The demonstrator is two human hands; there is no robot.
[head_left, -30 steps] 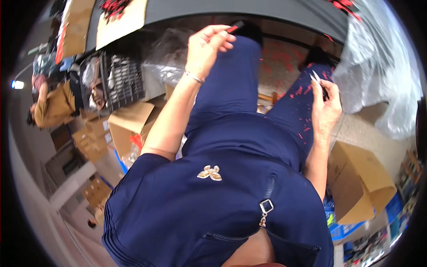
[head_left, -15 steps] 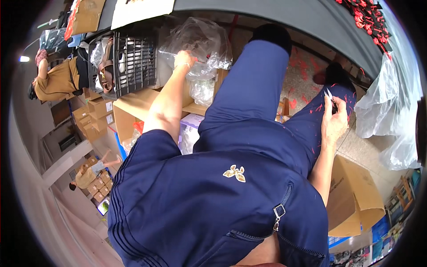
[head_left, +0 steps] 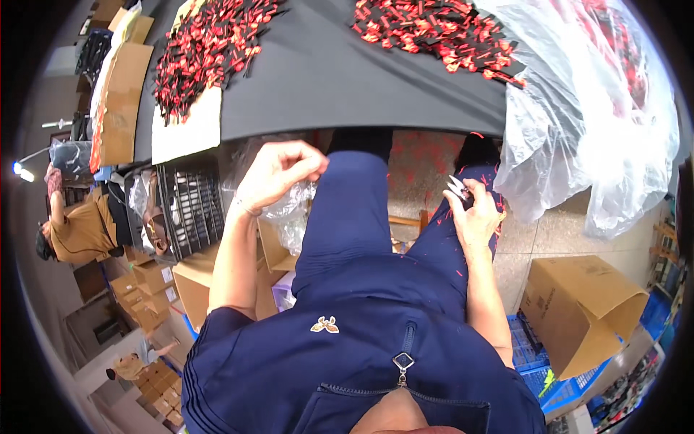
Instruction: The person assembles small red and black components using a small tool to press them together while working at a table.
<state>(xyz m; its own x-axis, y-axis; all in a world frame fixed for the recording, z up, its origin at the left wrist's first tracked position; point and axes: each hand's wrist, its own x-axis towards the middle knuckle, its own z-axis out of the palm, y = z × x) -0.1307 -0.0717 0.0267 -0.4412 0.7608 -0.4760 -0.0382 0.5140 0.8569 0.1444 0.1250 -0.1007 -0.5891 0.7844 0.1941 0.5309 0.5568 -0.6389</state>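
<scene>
My left hand (head_left: 280, 173) is raised above the floor at the table's near edge, left of my knee. Its fingers are curled in toward the thumb, and whatever they hold, if anything, is hidden. Below it lies a clear plastic bag (head_left: 293, 206). Over my right thigh, my right hand (head_left: 475, 220) is closed round small thread snips (head_left: 457, 186), their pale pointed blades sticking out past the thumb and fingers. Red thread bits are scattered on my trouser leg beside that hand.
Ahead is a table with a dark cloth (head_left: 311, 87). It bears a left pile of black-and-red pieces (head_left: 210, 54) and a right pile of like pieces (head_left: 434, 32). Plastic sheeting (head_left: 557, 137) hangs at right. A black crate (head_left: 189, 202) and cardboard box (head_left: 578, 307) flank me.
My left hand has come up out of the clear plastic bag, its fingers now curled. My view has tilted up, bringing the tabletop piles into sight. The right hand still holds the snips.
</scene>
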